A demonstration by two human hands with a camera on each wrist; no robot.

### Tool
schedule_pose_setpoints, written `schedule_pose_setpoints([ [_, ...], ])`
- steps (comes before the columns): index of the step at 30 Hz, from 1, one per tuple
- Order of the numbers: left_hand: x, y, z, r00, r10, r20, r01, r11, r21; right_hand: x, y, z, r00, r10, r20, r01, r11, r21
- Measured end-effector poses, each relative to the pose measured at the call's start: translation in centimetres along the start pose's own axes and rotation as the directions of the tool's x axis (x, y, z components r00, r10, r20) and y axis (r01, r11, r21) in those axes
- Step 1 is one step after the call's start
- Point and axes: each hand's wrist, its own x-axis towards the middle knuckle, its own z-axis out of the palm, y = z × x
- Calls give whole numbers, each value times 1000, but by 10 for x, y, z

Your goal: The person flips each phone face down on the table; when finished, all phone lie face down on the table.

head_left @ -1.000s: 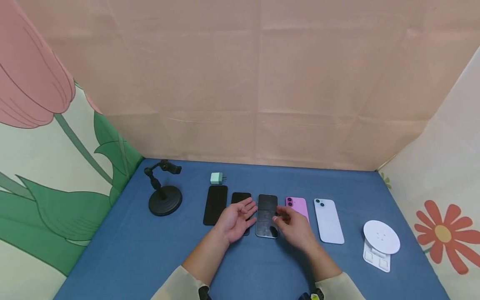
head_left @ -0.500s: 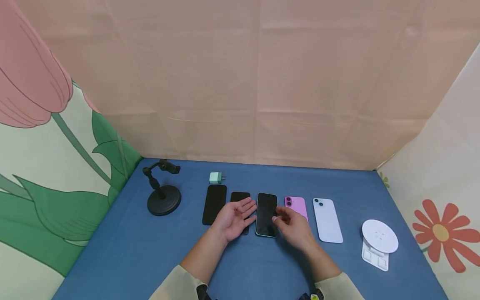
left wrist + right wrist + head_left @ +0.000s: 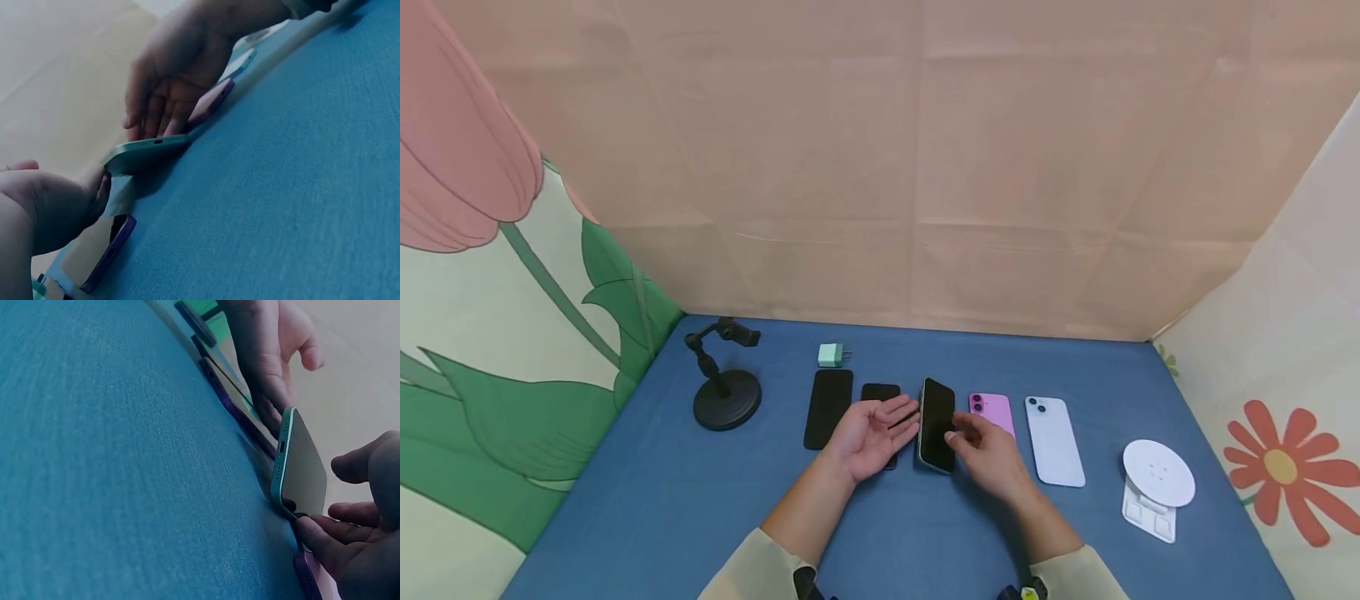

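Observation:
A dark-screened phone [image 3: 937, 425] with a mint-green frame lies tilted between both hands, its left edge raised off the table. My left hand [image 3: 867, 442], palm up with extended fingers, meets the raised edge with its fingertips; in the left wrist view they touch the green underside. At the opposite, lower edge is my right hand [image 3: 992, 458], its fingers loosely bent. Fingertips of that hand touch the phone's corner in the right wrist view, while the thumb [image 3: 350, 467] stands apart from the screen. Under my left hand, another dark phone [image 3: 880, 392] is partly covered.
Left of the hands lie a black phone [image 3: 829, 408] and a mint charger plug [image 3: 831, 355]. A black stand [image 3: 727, 400] is farther left. Rightward are a pink phone [image 3: 994, 408], a white phone [image 3: 1056, 442] and a white round-topped stand [image 3: 1159, 473] on the blue cloth [image 3: 730, 500].
The green-framed phone lay flat before; its left side has now risen, tilting the screen toward my right hand. My left fingers have shifted slightly right. My right hand has hardly moved.

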Motion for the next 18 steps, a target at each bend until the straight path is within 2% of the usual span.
schedule_pose_setpoints([
  [10,-3,5,5,1000,-1,25,1,1000,-3,1,-2,1,1000,-3,24,3,1000,27],
  [18,-7,10,10,1000,13,25,-13,1000,23,4,-9,7,998,3,65,-9,994,105],
])
